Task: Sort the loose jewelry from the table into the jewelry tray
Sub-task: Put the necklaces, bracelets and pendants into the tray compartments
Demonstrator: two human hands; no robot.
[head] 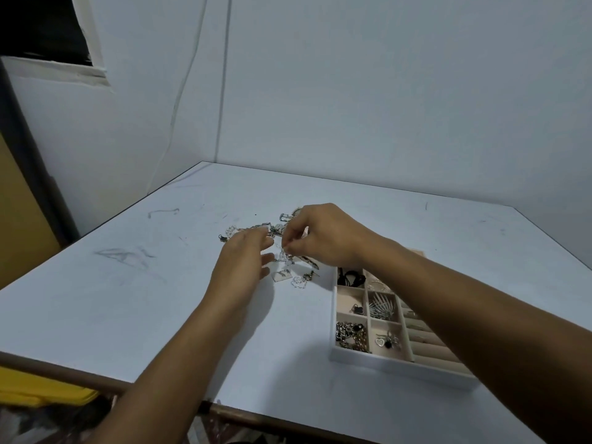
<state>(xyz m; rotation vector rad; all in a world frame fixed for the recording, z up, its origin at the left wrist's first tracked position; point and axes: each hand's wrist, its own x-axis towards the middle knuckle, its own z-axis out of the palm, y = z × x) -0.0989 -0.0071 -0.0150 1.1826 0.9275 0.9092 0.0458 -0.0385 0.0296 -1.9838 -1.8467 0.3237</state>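
Observation:
A pile of loose jewelry lies in the middle of the white table: clear bead chains, clips and small earrings. My right hand hovers over the pile and pinches a small clear piece between thumb and fingertips. My left hand hangs just left of it, fingers relaxed and slightly spread, holding nothing. The jewelry tray sits to the right under my right forearm, its compartments holding chains, a silver claw clip, a heart charm and black pieces.
The table's far corner meets pale walls. A yellow container sits below the table's near left edge. A cord runs down the wall behind. Faint pencil marks show on the table's left part.

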